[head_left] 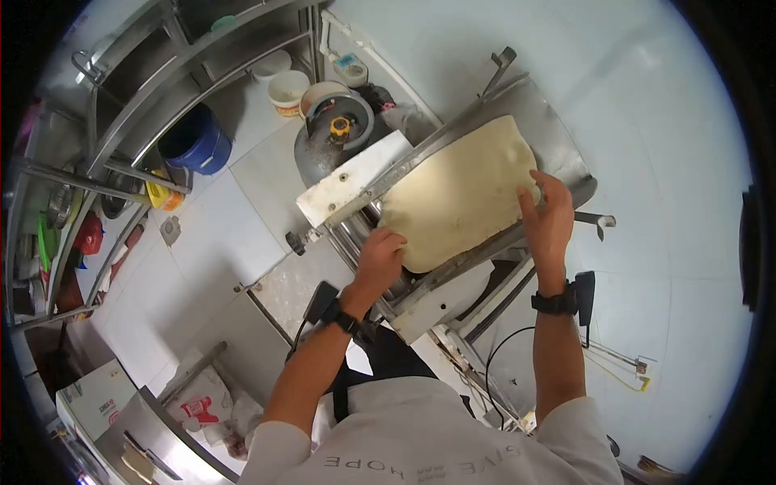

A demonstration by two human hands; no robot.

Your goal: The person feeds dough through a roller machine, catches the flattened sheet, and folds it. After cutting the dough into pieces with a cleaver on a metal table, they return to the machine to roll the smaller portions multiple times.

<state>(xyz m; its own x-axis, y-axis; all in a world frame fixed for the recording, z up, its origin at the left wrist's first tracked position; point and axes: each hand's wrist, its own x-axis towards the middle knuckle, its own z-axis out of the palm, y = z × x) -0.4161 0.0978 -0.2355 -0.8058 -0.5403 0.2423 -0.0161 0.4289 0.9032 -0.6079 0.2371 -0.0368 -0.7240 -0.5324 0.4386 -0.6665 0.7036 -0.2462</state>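
A wide, pale dough sheet [461,194] lies over the sloping metal tray [558,133] of a dough roller machine. At the sheet's near left corner, beside the steel rollers [349,234], my left hand [380,263] is closed with bent fingers on the dough's edge. My right hand [551,217] holds the right edge of the sheet, its thumb and curved fingers touching the dough. The undersides of the fingertips are hidden in both hands.
A gas cylinder [311,153] with a yellow valve stands behind the machine's white side panel [356,179]. Farther left are a blue bucket [196,141], white tubs [288,90] and metal shelving [153,77]. A black cable [495,356] hangs near the machine's frame.
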